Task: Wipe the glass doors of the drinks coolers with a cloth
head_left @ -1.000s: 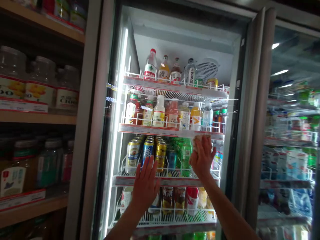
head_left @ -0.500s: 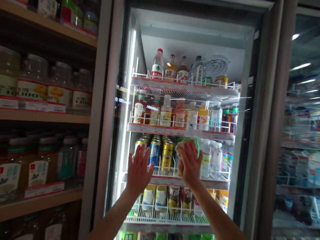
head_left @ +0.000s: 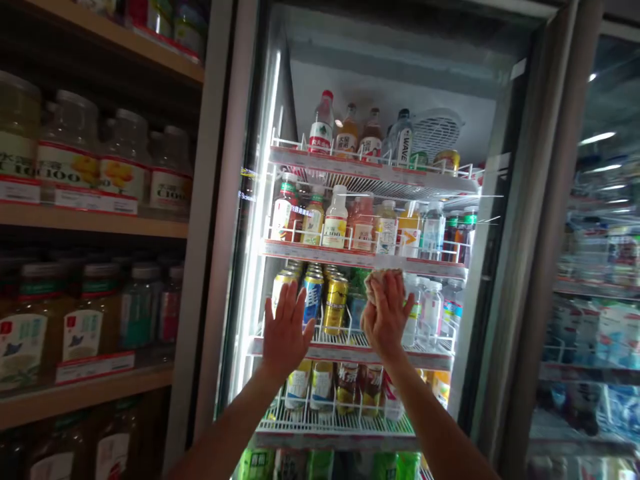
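My left hand [head_left: 287,327] lies flat against the glass door [head_left: 395,73] of a lit drinks cooler, its fingers stretched out and holding nothing. To its right, my right hand [head_left: 387,317] presses a crumpled beige cloth [head_left: 376,280] to the same glass, with fingers bent over it. Behind the pane, level with my hands, stand a blue can [head_left: 313,300] and a gold can [head_left: 335,305]. Part of that shelf is hidden by my right hand and the cloth.
Bottles stand on the cooler's upper wire shelves [head_left: 365,252], and more cans sit below. Wooden shelving [head_left: 90,220] with bottled drinks rises at the left. A metal door frame [head_left: 545,200] runs down the right, beside another stocked cooler [head_left: 595,300].
My right hand has slid the cloth slightly right and up over the glass. My left hand stays flat on the pane, while the view has shifted a little.
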A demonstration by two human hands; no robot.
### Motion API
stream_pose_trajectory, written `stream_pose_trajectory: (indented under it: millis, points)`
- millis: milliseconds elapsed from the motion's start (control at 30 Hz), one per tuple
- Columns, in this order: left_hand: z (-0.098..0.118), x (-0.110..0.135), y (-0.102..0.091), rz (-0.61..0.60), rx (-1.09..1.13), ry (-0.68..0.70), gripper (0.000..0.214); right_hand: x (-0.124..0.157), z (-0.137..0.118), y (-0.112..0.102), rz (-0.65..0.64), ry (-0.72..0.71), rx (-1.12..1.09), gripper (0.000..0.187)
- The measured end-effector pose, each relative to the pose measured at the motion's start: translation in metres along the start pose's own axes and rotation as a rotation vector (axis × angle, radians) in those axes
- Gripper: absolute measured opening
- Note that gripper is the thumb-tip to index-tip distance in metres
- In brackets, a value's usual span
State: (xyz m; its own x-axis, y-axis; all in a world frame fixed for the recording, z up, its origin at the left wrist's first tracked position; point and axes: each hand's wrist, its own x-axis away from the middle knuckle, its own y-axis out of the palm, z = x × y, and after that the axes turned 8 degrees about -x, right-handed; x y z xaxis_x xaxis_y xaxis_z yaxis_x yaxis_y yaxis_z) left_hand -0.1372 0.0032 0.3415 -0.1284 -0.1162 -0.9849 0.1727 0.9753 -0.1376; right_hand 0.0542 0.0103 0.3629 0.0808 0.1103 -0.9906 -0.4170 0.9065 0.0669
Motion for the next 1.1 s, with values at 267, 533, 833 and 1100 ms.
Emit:
stream_pose_trajectory:
  millis: [267,533,833,1100]
  points:
    - [-0.001,0.001,-0.001,-0.01,-0.019,0.006,0.065,-0.003,0.005,-0.001,-0.036,-0.032,0.004,0.044]
    - [-0.003,0.001,-0.002,-0.051,-0.015,0.013,0.067,0.006,-0.013,0.003,-0.137,-0.135,-0.053,0.043]
    - [-0.003,0.0,-0.002,0.002,0.012,0.032,0.069,0.002,-0.01,0.004,-0.14,-0.145,-0.013,0.041]
    - [-0.008,0.003,0.006,0.046,0.038,0.059,0.071,0.004,0.002,-0.003,-0.022,0.001,0.048,0.043]
